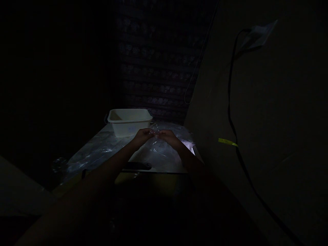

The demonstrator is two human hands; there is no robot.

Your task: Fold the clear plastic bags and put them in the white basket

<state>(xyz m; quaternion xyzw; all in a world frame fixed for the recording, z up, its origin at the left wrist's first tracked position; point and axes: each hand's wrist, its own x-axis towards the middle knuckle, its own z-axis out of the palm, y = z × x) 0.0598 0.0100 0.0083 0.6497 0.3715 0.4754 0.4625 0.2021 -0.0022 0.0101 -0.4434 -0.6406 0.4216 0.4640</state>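
Observation:
In the dim head view, my left hand [143, 136] and my right hand [169, 137] meet above a table, fingertips nearly touching. Both are closed in a pinch on thin clear plastic [155, 146], which glints between and below the fingers. Whether it is a bag or a loose sheet is hard to make out in this light. Just beyond my left hand stands a cream plastic tub [129, 121], its inside in shadow. A dark, long object [138, 166] lies at the near table edge, beside my left forearm; its kind is unclear.
Crumpled clear plastic [102, 152] covers the table's left side and hangs over its edge. A bright whitish patch [189, 146] shows by my right wrist. On the right wall runs a black cable [230, 102] with a yellow tag [227, 141]. Behind are dark stacked rows [156, 71].

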